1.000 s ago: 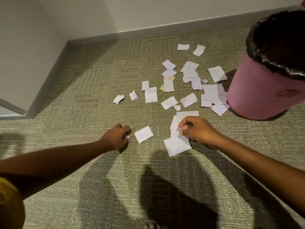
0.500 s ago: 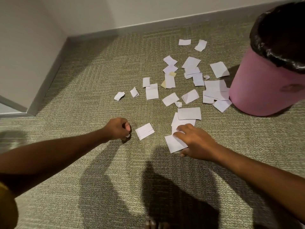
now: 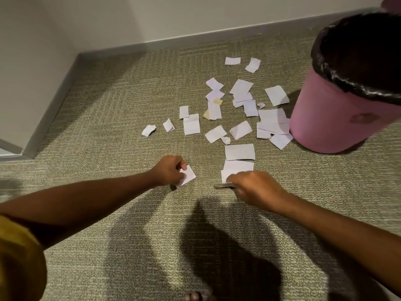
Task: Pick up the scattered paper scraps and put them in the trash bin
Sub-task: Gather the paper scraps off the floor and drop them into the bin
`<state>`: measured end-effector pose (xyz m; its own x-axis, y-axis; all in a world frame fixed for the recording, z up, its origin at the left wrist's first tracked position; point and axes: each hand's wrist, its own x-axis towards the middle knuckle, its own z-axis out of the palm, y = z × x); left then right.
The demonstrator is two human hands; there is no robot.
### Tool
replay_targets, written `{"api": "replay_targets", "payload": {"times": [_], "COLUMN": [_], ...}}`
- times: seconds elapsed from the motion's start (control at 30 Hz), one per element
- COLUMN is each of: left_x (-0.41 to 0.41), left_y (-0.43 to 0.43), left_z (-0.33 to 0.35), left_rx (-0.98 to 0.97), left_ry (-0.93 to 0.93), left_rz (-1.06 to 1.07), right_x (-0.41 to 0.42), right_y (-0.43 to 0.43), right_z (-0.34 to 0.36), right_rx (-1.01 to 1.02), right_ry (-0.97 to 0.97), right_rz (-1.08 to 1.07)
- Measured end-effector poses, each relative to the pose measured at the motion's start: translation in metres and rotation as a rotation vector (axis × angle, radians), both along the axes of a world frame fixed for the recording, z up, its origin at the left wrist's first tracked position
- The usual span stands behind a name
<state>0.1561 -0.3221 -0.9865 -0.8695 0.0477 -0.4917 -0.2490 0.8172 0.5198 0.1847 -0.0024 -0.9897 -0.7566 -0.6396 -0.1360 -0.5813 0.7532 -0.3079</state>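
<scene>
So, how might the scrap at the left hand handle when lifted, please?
The scrap looks thin and creased, so probably floppy and very light. Pinched at one edge by the left hand, it may droop or tear.

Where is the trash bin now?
In the head view, the pink trash bin stands at upper right on the carpet, paper scraps lying beside its base.

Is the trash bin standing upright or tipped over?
Upright. The pink trash bin stands on its base on the carpet, its black-lined mouth facing up.
</scene>
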Motion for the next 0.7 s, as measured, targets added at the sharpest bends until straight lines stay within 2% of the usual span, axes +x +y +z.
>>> {"api": "replay_targets", "payload": {"times": [0.13, 0.27, 0.4, 0.6, 0.7], "left_x": [0.012, 0.01, -0.003, -0.005, -0.009], "left_y": [0.013, 0.016, 0.017, 0.02, 0.02], "left_z": [-0.014, -0.021, -0.018, -0.017, -0.01], "left_rx": [-0.128, -0.186, -0.269, -0.347, -0.338], "left_ry": [0.11, 0.114, 0.046, 0.117, 0.111], "left_rz": [-0.047, -0.031, -0.129, -0.241, -0.233], "right_x": [-0.016, -0.04, -0.053, -0.043, -0.04], "right_y": [0.011, 0.02, 0.028, 0.041, 0.047], "right_z": [0.003, 0.002, -0.006, -0.012, -0.011], "right_rx": [-0.314, -0.503, -0.407, -0.263, -0.265], "right_ry": [-0.295, -0.456, -0.442, -0.41, -0.43], "right_rz": [-0.348, -0.652, -0.745, -0.721, -0.693]}}
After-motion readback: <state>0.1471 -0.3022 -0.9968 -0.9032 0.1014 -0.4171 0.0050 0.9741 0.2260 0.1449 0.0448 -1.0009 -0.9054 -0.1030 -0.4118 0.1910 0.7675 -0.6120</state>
